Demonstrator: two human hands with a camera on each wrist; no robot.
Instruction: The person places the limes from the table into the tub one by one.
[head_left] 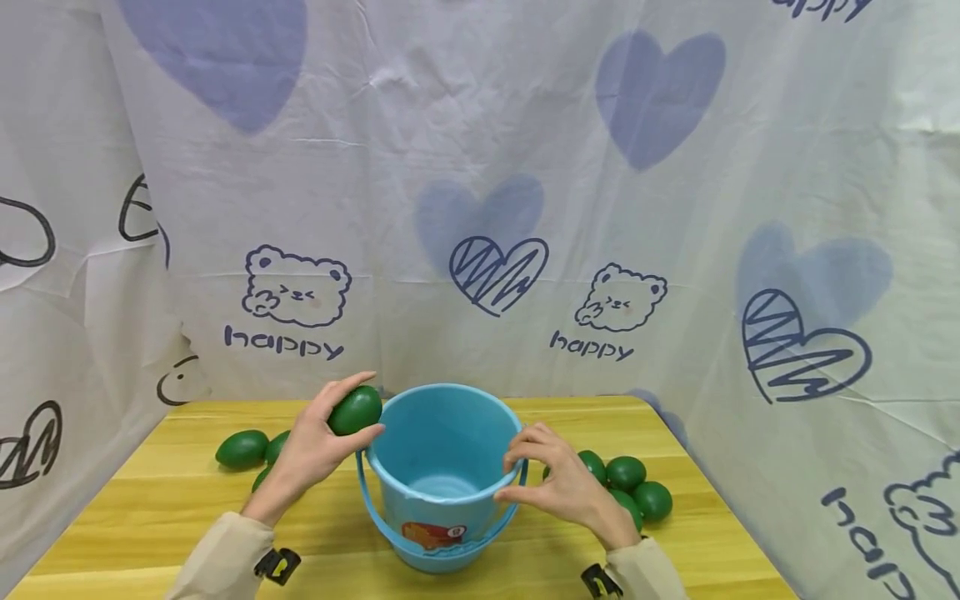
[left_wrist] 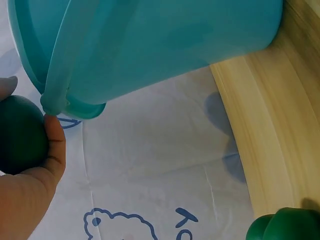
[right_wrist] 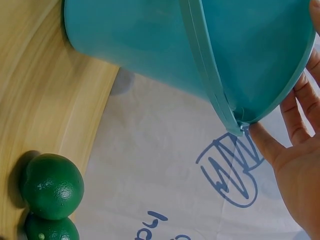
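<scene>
A light blue plastic bucket (head_left: 429,521) stands upright on the table, its handle (head_left: 375,508) hanging down across the front. My left hand (head_left: 318,437) holds a green lime (head_left: 357,410) between fingers and thumb, at the left side of the bucket's rim. In the left wrist view, the lime (left_wrist: 21,135) is close beside the rim, just past the handle's joint. At the opposite side, my right hand (head_left: 558,479) grips the bucket's rim with curled fingers and thumb. The right wrist view shows the thumb (right_wrist: 267,142) against the rim by the handle's joint. Inside, the bucket's visible bottom is bare.
Several limes (head_left: 626,472) lie in a cluster on the table (head_left: 600,575), right of the bucket and partly behind my right hand. More limes (head_left: 242,450) lie at the left, some hidden by my left arm. A printed white cloth (head_left: 465,350) hangs behind and at both sides.
</scene>
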